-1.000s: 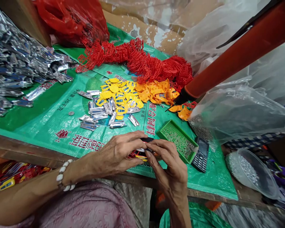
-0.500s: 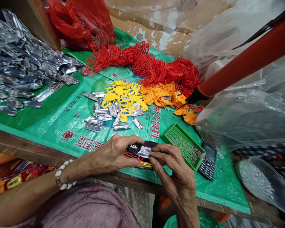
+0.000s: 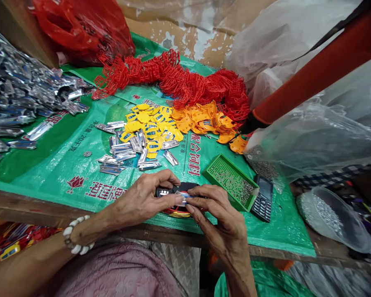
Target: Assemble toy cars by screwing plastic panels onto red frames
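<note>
A toy car (image 3: 174, 213) with black, red and yellow parts lies at the near edge of the green-covered table, partly hidden by my fingers. My left hand (image 3: 148, 193) grips its left end, the thumb stretched over the top against a shiny silver plastic piece (image 3: 183, 194). From the other side, the fingertips of my right hand (image 3: 221, 210) pinch this piece against the car's top. Beyond my hands lie loose silver pieces (image 3: 123, 156), yellow car parts (image 3: 153, 126) and orange parts (image 3: 200, 119).
To the right stand a green basket of small screws (image 3: 231, 179), a black phone (image 3: 262, 200) and a clear plastic bowl (image 3: 330, 218). An orange-red tool (image 3: 312, 74) slants in from the upper right. Red frames (image 3: 185, 82) and a silver heap (image 3: 21, 90) lie further back.
My left thumb has moved from the car's near side up onto the silver piece. My right fingers have closed in around the same piece. The whole view has shifted slightly.
</note>
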A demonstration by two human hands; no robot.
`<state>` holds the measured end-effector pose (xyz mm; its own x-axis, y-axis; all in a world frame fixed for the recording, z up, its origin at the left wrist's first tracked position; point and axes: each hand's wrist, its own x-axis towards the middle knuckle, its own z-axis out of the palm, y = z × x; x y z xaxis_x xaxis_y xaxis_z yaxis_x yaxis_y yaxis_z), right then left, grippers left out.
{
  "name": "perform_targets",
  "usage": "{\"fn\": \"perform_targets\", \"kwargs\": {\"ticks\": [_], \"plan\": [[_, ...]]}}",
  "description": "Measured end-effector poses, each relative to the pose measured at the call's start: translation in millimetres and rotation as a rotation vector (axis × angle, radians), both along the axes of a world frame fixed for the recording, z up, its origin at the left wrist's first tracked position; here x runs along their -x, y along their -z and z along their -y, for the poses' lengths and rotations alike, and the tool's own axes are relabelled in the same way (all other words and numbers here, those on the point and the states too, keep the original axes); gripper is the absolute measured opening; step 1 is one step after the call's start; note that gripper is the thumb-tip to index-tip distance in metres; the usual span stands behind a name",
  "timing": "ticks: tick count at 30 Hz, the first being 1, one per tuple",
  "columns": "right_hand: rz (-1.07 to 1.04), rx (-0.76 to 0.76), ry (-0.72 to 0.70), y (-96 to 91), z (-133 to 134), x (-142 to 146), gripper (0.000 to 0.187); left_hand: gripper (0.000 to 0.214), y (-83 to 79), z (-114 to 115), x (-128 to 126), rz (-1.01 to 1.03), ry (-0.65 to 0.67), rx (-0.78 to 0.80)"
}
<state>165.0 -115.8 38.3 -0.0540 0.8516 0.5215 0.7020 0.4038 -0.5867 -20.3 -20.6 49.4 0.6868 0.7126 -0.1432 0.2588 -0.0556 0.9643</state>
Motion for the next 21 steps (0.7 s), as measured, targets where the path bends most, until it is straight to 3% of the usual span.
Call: {"fn": "perform_targets", "kwargs": {"ticks": [4,11,17,21], "plan": [[-0.059,0.022,0.002,1.2,1.1,1.5,0.015,0.036,0.6,2.6,-4.0,0.054,-0.01,0.222],[-0.059,0.016,0.079,5.6,2.9,1.4,0.023,0.032,-0.4,0.2,-5.2,0.05,-0.039,0.236],[-0.139,0.016,0.047,7.4,4.3,-0.1,0.034,0.029,-0.4,2.0,-4.3,0.058,-0.069,0.272],[-0.209,0.027,0.116,7.7,5.5,2.5,0.021,0.032,-1.8,0.6,-5.6,-0.013,-0.062,0.27]]}}
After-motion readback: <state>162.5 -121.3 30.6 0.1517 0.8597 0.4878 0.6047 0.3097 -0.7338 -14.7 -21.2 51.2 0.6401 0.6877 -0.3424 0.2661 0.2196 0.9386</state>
